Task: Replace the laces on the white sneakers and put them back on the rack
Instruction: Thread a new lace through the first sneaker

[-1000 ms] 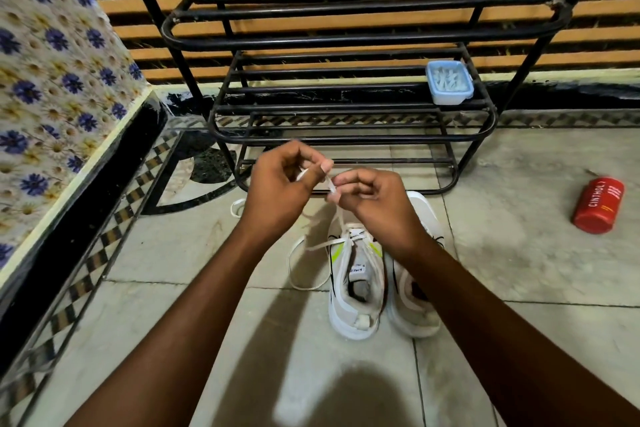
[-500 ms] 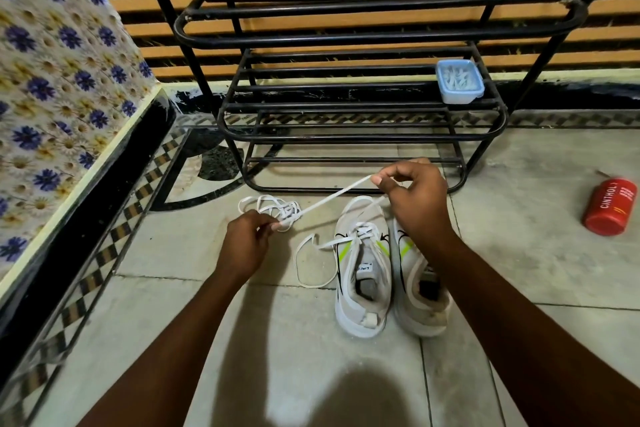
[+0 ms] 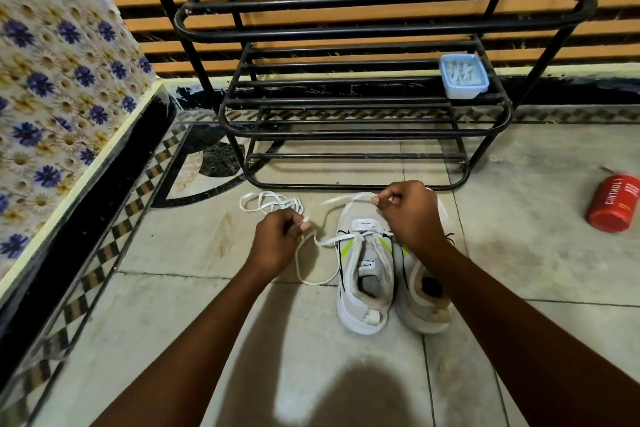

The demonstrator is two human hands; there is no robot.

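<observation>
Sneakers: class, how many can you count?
2. Left sneaker on the floor before the rack; right sneaker close beside it, toe hidden under the right hand.

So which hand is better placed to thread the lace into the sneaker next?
Left, likely. The left hand pinches a short white end of the lace close beside the eyelets of the sneaker on the left. The right hand pinches the lace farther along, above the toe, so it suits steadying.
</observation>
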